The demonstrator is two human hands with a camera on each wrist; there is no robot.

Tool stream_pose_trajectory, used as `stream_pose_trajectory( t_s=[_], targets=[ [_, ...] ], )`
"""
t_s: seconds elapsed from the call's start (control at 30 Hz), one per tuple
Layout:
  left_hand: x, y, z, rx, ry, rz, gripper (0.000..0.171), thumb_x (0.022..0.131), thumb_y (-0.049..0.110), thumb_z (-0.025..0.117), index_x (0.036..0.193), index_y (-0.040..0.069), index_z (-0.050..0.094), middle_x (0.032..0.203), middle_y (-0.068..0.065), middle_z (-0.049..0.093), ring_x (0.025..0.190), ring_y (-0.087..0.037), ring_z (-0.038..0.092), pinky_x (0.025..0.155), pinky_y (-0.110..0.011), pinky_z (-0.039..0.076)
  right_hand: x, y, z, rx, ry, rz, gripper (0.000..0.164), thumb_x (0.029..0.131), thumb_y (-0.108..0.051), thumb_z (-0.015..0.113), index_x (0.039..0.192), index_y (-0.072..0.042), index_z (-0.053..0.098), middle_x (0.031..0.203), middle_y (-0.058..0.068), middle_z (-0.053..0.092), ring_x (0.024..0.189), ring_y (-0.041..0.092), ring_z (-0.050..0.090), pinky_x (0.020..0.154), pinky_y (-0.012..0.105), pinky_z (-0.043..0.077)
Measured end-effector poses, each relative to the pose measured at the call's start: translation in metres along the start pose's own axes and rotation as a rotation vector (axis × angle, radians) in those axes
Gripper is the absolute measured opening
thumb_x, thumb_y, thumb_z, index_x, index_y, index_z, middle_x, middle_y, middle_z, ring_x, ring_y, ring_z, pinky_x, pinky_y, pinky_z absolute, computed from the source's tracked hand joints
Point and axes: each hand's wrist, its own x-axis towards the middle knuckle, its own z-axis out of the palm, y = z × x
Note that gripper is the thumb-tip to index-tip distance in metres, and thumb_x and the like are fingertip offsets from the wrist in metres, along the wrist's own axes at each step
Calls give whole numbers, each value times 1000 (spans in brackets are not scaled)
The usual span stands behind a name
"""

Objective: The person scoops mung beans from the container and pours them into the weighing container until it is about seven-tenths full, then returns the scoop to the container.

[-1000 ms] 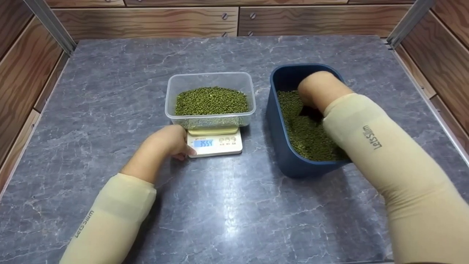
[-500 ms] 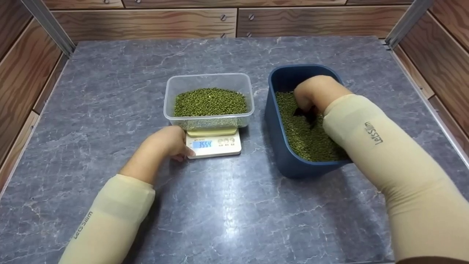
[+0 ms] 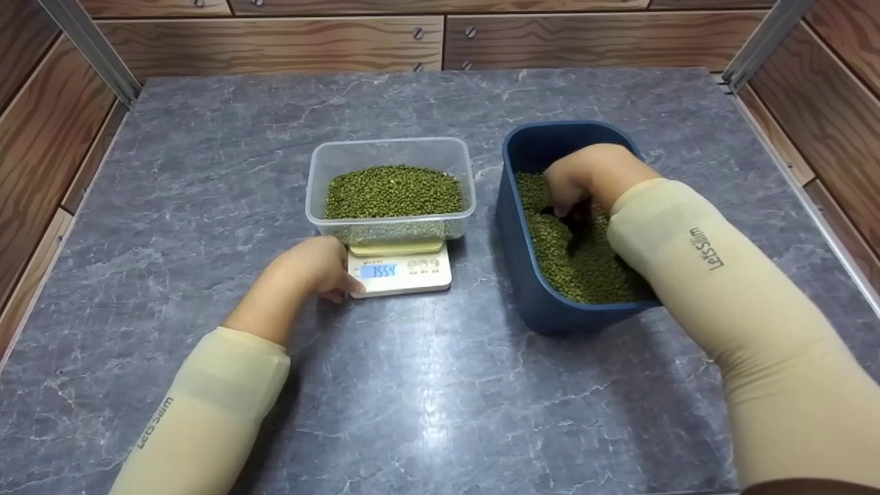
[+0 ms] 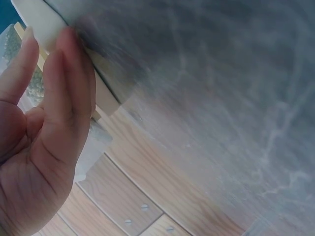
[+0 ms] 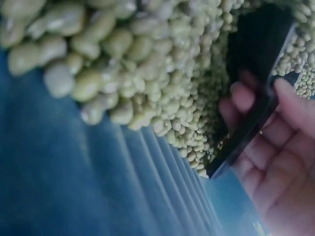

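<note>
My left hand (image 3: 309,267) pinches the front left corner of a white digital kitchen scale (image 3: 412,280), whose display is lit. In the left wrist view, the thumb and fingers of that hand (image 4: 56,110) lie along the scale's edge (image 4: 42,19). On the scale stands a clear plastic container (image 3: 392,222) partly filled with green mung beans (image 3: 395,192). My right hand (image 3: 584,175) reaches inside a deep blue bin (image 3: 520,268) of mung beans. It grips a black scoop (image 5: 258,44), which is partly sunk among the beans (image 5: 167,83).
A grey marbled tabletop (image 3: 412,385) carries everything. Wood-patterned panels (image 3: 275,45) stand behind it and along both sides, with metal corner posts (image 3: 96,55). The bin's tall rim surrounds my right wrist.
My right hand has shifted slightly left and nearer inside the bin, and more of the dark scoop shows. My left hand, the scale and the clear container have stayed put.
</note>
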Motion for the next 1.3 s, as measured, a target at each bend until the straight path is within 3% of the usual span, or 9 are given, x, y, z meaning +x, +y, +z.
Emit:
stream_pose_trajectory(
  t_s=[0.3, 0.5, 0.57, 0.73, 0.87, 0.93, 1.1, 1.17, 1.3],
  targets=[
    [0, -1, 1, -27, -4, -9, 23, 74, 16, 75, 86, 2, 61, 79, -11, 66, 62, -17, 63, 64, -31, 52, -2, 1, -1, -43, -47, -212, 24, 80, -4, 54, 62, -16, 44, 64, -3, 47, 59, 10, 42, 58, 24, 36],
    [-1, -1, 1, -29, 1, -15, 25, 73, 16, 76, 86, 1, 61, 80, -11, 66, 63, -18, 63, 64, -31, 52, -10, 8, -6, 7, -26, -219, 16, 81, -4, 52, 68, -12, 48, 75, -1, 49, 71, 12, 43, 68, 27, 37],
    [-1, -1, 1, -31, 0, -14, 24, 73, 16, 76, 86, 1, 61, 79, -11, 65, 63, -17, 62, 64, -31, 52, -12, 10, -7, 17, -8, -221, 20, 81, -4, 53, 65, -11, 43, 69, -1, 41, 66, 13, 37, 64, 28, 34],
    [0, -1, 1, -1, -10, -3, 21, 74, 17, 75, 81, 2, 61, 74, -10, 66, 59, -15, 62, 62, -30, 52, -19, 14, -9, 63, 22, -198, 16, 82, -5, 53, 68, -9, 48, 72, 2, 47, 69, 15, 43, 68, 29, 37],
    [1, -1, 1, 10, -15, 0, 20, 75, 17, 74, 81, 3, 62, 73, -10, 66, 59, -15, 62, 62, -30, 52, -24, 17, -9, 89, 51, -148, 2, 82, -7, 54, 83, -6, 55, 105, 10, 52, 100, 24, 46, 88, 40, 38],
    [1, -1, 1, 8, -14, 0, 20, 75, 17, 74, 81, 3, 62, 74, -10, 66, 60, -16, 62, 63, -31, 52, -27, 18, -10, 97, 56, -138, 13, 83, -7, 54, 94, -3, 59, 118, 15, 50, 113, 30, 43, 96, 46, 35],
    [1, 0, 1, -17, -10, -4, 22, 74, 15, 74, 85, 1, 62, 78, -11, 66, 62, -17, 62, 64, -31, 52, -31, 20, -14, 112, 54, -150, 4, 79, -5, 53, 81, -7, 57, 93, 8, 54, 92, 22, 48, 88, 38, 39],
    [0, 0, 1, -27, -10, -9, 22, 74, 15, 74, 86, 1, 62, 80, -12, 66, 63, -17, 62, 64, -31, 53, -33, 21, -16, 118, 49, -167, 14, 77, -4, 54, 67, -12, 47, 73, -1, 45, 72, 15, 43, 73, 30, 39],
    [0, 1, 1, -38, -11, -18, 23, 74, 14, 74, 87, 0, 61, 81, -12, 66, 65, -19, 63, 65, -32, 53, -37, 23, -20, 152, 27, -191, 29, 75, -1, 53, 59, -17, 35, 56, -7, 32, 54, 9, 32, 57, 25, 31]
  ],
)
